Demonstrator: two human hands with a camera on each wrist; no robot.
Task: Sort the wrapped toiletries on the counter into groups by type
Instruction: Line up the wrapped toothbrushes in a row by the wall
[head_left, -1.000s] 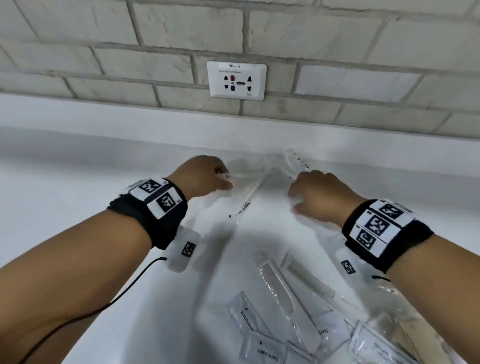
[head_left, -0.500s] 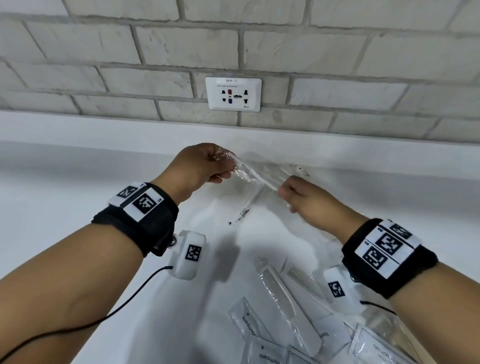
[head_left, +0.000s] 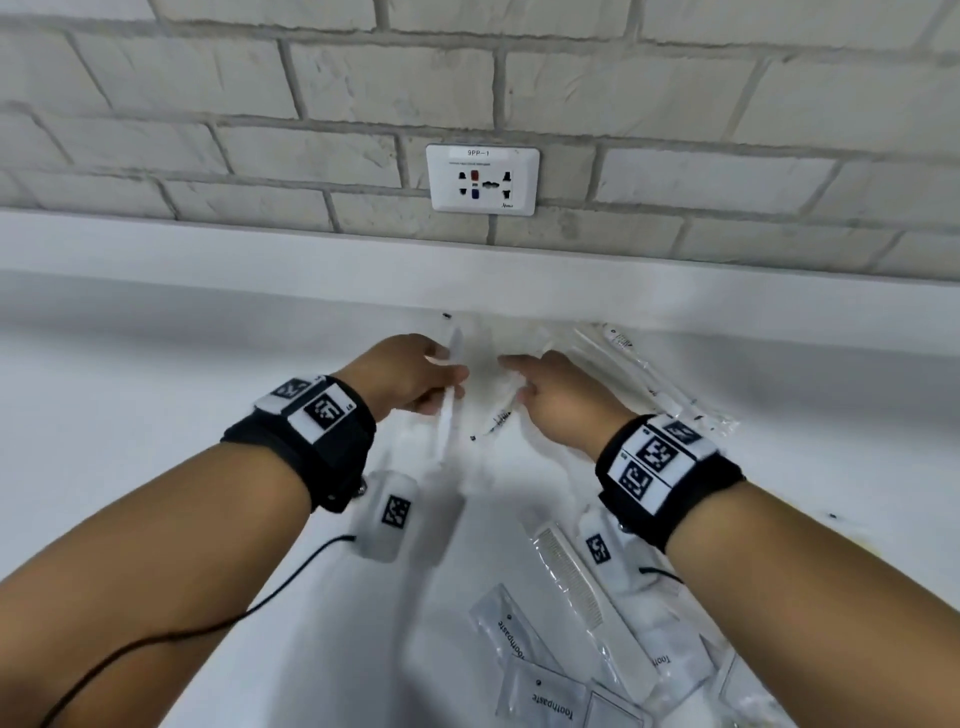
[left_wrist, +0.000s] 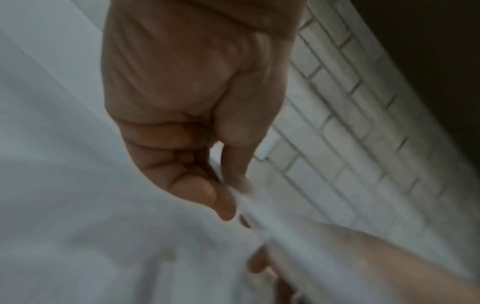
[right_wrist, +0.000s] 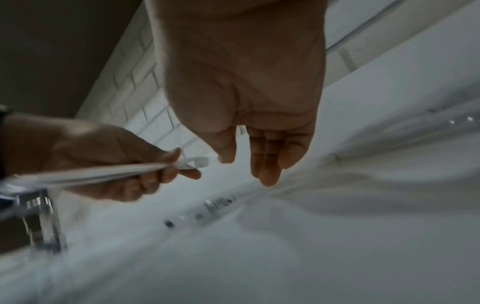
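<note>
My left hand (head_left: 441, 382) grips a wrapped toothbrush (head_left: 448, 415) in clear plastic near its head, above the white counter (head_left: 156, 467); the same toothbrush (right_wrist: 103, 174) shows in the right wrist view, held by the left hand (right_wrist: 166, 170). In the left wrist view the left hand (left_wrist: 228, 197) pinches the toothbrush (left_wrist: 272, 224). My right hand (head_left: 519, 379) hovers beside it with fingers straight and relaxed, holding nothing; the right hand (right_wrist: 249, 166) hangs over another wrapped toothbrush (right_wrist: 218, 203) lying on the counter. More wrapped toothbrushes (head_left: 639, 374) lie by the back wall.
Toothpaste sachets (head_left: 511, 639), a wrapped comb (head_left: 576, 592) and other packets lie at the near right. A wall socket (head_left: 482, 179) sits on the brick wall above the counter's back ledge (head_left: 260, 275). A chrome fitting (right_wrist: 44, 222) shows at the left.
Half a second ago both hands held the wrapped toothbrush between them. My right hand has let go and opened, and my left hand has turned the toothbrush more upright.
</note>
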